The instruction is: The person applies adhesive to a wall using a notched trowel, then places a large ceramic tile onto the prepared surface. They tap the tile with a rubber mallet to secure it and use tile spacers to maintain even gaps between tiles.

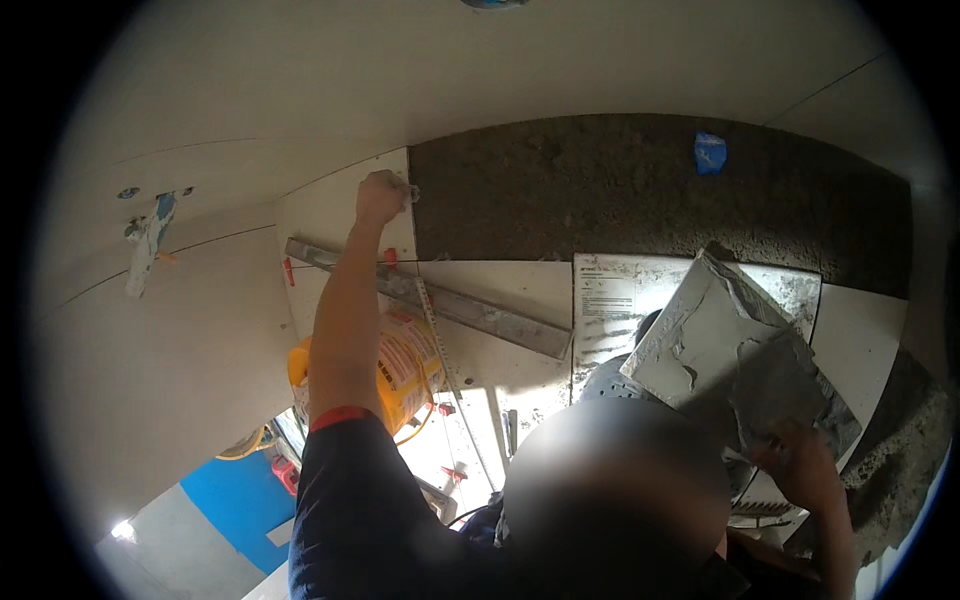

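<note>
Pale tiles (505, 278) border the dark mortar bed (560, 190), itself not yet tiled; an adhesive-smeared tile (690, 335) is just below it. At its left end, the left hand (380, 197) is closed on a small pale bit (415, 194); what the right hand (800, 470), below it, grips I cannot tell.

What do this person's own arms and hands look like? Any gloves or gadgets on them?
The left hand and right hand are human and ungloved. The left forearm is bare, with no watch or cable visible; above it is a dark short sleeve edged with a red-orange band. The right sleeve cannot be made out.
</note>
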The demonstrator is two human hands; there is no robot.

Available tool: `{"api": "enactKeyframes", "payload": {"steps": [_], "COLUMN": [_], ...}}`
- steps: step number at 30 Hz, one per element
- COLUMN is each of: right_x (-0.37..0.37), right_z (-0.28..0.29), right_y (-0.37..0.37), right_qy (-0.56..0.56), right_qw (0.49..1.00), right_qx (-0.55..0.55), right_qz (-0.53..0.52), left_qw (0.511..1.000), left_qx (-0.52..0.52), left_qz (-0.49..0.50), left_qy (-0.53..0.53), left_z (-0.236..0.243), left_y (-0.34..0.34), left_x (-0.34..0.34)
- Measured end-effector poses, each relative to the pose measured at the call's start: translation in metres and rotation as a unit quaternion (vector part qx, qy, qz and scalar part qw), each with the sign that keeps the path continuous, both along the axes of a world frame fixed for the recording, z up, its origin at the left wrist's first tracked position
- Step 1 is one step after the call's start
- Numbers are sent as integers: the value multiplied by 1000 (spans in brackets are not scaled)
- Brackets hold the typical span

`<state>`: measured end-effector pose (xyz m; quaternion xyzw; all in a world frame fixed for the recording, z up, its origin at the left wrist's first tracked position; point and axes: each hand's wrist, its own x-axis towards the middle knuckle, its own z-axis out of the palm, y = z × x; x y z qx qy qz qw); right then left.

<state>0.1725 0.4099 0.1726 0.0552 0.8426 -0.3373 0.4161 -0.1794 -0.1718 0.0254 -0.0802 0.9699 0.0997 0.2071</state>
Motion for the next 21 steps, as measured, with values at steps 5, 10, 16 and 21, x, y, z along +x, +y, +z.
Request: {"api": "enactKeyframes", "payload": {"steps": [5, 10, 16, 21], "right_x": [-3, -15, -12, -14], "right_z": [-3, 0, -2, 2], "right_y": [-1, -7, -5, -3], "right_qy": [-6, 8, 10, 15], "right_qw": [1000, 1000, 1000, 999], "right_qx": [1, -2, 13, -1], "right_qz": [-22, -17, -23, -36], "left_qw": [998, 991, 980, 970], "left_qx": [-55, -124, -173, -211], "left_qz": [-19, -29, -48, -51], "left_qy": [9, 39, 87, 113], "left_z": [-4, -17, -15, -25], "left_y": [-2, -12, 14, 15], "left_x": [-1, -2, 13, 18]}}
